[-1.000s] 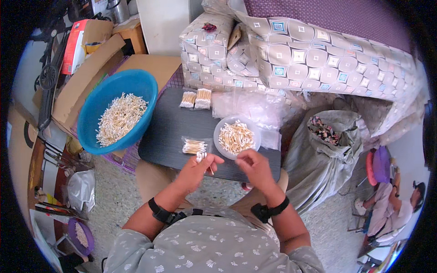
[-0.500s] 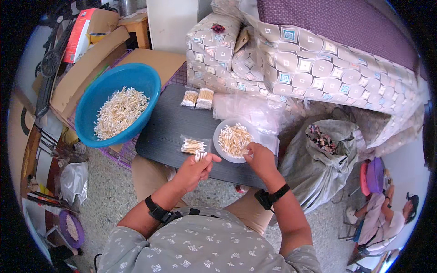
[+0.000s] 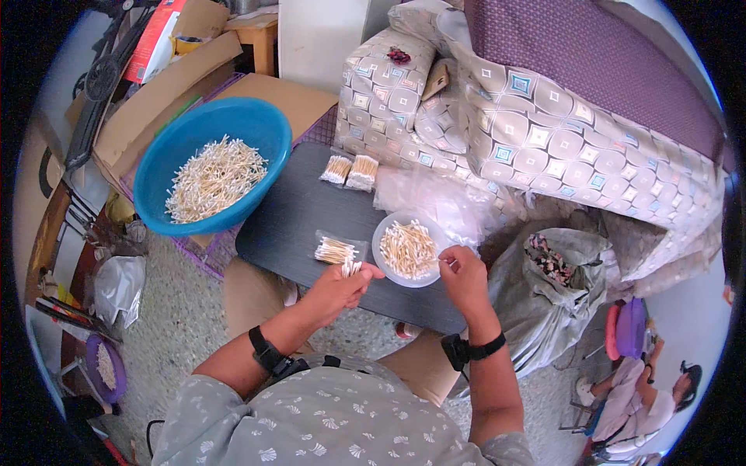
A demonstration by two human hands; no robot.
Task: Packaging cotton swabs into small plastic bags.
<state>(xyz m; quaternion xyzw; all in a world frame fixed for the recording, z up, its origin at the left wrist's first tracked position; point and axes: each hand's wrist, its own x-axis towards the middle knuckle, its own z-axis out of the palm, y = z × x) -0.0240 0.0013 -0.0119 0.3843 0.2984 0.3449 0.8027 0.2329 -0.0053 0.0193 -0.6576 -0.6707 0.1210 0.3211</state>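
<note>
My left hand [image 3: 336,293] is closed around a small bunch of cotton swabs [image 3: 351,269], their white tips poking up above the fingers. Right behind it on the dark tabletop lies a clear plastic bag [image 3: 359,249] with a row of swabs [image 3: 336,250] in it. A round translucent bowl [image 3: 379,262] holding loose cotton swabs [image 3: 409,248] stands between my hands. At the bowl's right rim, my right hand [image 3: 465,276] has thumb and fingers pressed together; whatever is pinched there is too small to make out.
Two filled swab packs [image 3: 361,172] lie at the table's [image 3: 289,206] far side, beside a pile of clear bags [image 3: 435,194]. A large blue basin [image 3: 272,140] of swabs stands left. A grey sack [image 3: 536,311] is at right; another person [image 3: 637,396] sits farther right.
My right hand has drawn back from over the swabs to the bowl's right rim. My left hand keeps its bunch in nearly the same place. The whole view has tilted slightly.
</note>
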